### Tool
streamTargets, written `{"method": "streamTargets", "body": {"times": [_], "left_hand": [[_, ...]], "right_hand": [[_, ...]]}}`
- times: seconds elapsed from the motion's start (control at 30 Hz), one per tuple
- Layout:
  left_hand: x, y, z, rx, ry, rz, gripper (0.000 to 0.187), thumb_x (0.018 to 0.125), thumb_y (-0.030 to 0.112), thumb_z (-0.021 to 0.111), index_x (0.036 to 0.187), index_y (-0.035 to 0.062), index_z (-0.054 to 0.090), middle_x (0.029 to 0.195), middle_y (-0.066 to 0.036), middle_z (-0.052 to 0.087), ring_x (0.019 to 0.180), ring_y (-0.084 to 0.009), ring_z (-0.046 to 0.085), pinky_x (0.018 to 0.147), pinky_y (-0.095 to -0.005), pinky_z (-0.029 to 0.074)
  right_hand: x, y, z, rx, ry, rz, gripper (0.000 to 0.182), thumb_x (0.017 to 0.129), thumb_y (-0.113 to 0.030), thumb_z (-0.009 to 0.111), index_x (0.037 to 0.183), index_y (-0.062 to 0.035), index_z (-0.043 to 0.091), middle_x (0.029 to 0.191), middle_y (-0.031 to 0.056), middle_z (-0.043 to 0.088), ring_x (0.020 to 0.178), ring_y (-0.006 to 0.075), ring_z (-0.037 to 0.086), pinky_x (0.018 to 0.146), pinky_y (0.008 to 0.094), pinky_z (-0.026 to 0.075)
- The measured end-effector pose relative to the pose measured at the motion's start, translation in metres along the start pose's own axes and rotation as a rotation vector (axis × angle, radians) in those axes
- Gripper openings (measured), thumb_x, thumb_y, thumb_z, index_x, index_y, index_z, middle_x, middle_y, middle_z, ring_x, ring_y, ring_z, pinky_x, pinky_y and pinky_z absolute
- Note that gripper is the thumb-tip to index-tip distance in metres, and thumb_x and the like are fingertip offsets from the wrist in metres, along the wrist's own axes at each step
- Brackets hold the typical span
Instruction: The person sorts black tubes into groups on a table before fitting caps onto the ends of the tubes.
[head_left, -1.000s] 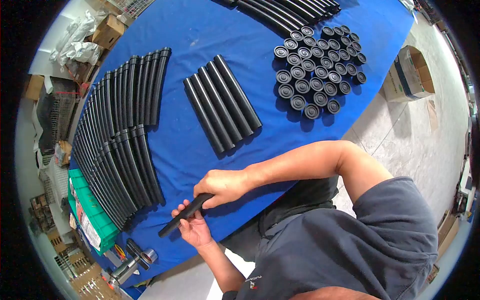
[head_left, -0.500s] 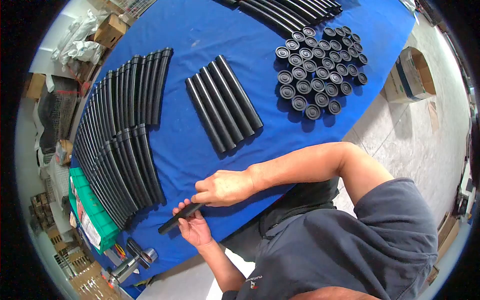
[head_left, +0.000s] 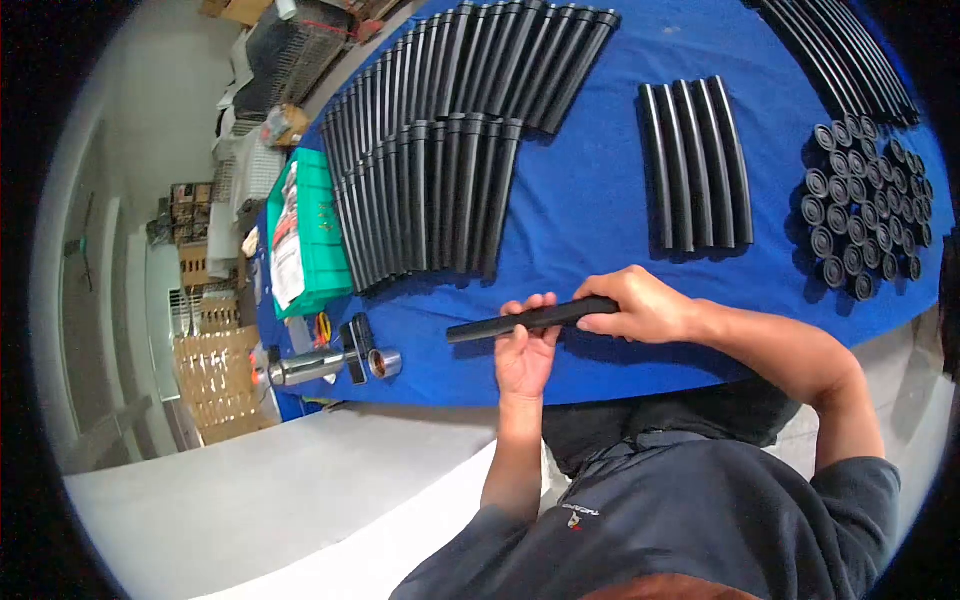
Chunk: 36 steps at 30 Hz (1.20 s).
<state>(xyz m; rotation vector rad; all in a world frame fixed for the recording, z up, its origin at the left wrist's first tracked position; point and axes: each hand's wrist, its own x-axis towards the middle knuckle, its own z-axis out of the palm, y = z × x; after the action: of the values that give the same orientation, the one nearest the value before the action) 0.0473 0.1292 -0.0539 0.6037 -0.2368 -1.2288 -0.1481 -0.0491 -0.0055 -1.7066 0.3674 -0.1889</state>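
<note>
A black tube (head_left: 478, 330) lies nearly level across both hands, above the front edge of the blue-covered table (head_left: 590, 190). My left hand (head_left: 524, 362) is palm up beneath its middle, fingers curled around it. At the tube's right end, my right hand (head_left: 640, 306) is closed on it, covering part of that end. Beyond the hands lies a row of several plain black tubes (head_left: 697, 165). Round black caps with ringed faces (head_left: 868, 200) are grouped on the right.
Capped black tubes (head_left: 440, 150) lie in overlapping rows at the left. A green bin (head_left: 325, 240) with papers sits beside them. A shiny metal cylindrical tool (head_left: 310, 368) is near the front left edge. More black tubes (head_left: 840, 60) lie at the far right.
The view has turned, so the table's contents appear shifted. The held tube was tilted before and is now almost level in the view, with my right hand still at its right end.
</note>
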Motion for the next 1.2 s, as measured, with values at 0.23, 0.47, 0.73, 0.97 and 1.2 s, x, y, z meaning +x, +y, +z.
{"method": "streamTargets", "body": {"times": [0.23, 0.47, 0.73, 0.97, 1.2], "left_hand": [[0.001, 0.001, -0.012, -0.121, -0.11, -0.018, 0.031, 0.097, 0.003, 0.065, 0.127, 0.005, 0.059, 0.14, -0.021, 0.06, 0.14, -0.0386, 0.048, 0.118, -0.0568, 0.04], [0.003, -0.001, -0.004, -0.086, -0.028, -0.022, 0.027, 0.097, 0.003, 0.066, 0.123, 0.0076, 0.058, 0.138, -0.019, 0.06, 0.139, -0.0373, 0.05, 0.115, -0.0535, 0.046], [0.005, -0.002, 0.001, -0.054, -0.022, -0.007, 0.027, 0.097, 0.002, 0.064, 0.123, 0.008, 0.058, 0.136, -0.019, 0.061, 0.138, -0.0367, 0.05, 0.114, -0.0518, 0.047], [0.004, -0.001, 0.005, -0.005, -0.023, 0.014, 0.025, 0.096, 0.002, 0.067, 0.119, 0.0095, 0.06, 0.134, -0.018, 0.062, 0.136, -0.0358, 0.053, 0.114, -0.0501, 0.047], [0.002, -0.001, 0.0, -0.053, -0.085, 0.028, 0.027, 0.098, 0.002, 0.063, 0.124, 0.0069, 0.058, 0.136, -0.019, 0.061, 0.14, -0.0371, 0.048, 0.118, -0.0545, 0.041]], "right_hand": [[-0.002, -0.008, -0.001, 0.323, -0.104, 0.224, 0.037, 0.089, -0.019, 0.078, 0.117, 0.0014, 0.066, 0.082, 0.0136, 0.069, 0.065, 0.0223, 0.07, 0.06, 0.0323, 0.055], [0.007, 0.02, 0.014, -0.352, 0.314, -0.622, 0.033, 0.092, -0.017, 0.074, 0.117, 0.0029, 0.066, 0.082, 0.0103, 0.068, 0.064, 0.0179, 0.068, 0.055, 0.0322, 0.054], [0.005, 0.018, 0.017, -0.377, 0.293, -0.495, 0.036, 0.094, -0.025, 0.073, 0.116, 0.0043, 0.068, 0.083, 0.0092, 0.068, 0.068, 0.0129, 0.066, 0.055, 0.0276, 0.054], [0.003, 0.004, 0.006, 0.016, 0.063, 0.015, 0.039, 0.088, -0.016, 0.078, 0.12, 0.0032, 0.067, 0.094, 0.0177, 0.069, 0.081, 0.0242, 0.069, 0.071, 0.0336, 0.053], [0.001, -0.01, 0.001, 0.428, -0.082, 0.248, 0.041, 0.093, -0.027, 0.076, 0.119, 0.0033, 0.066, 0.08, 0.0039, 0.064, 0.061, 0.0071, 0.061, 0.05, 0.0234, 0.049]]}}
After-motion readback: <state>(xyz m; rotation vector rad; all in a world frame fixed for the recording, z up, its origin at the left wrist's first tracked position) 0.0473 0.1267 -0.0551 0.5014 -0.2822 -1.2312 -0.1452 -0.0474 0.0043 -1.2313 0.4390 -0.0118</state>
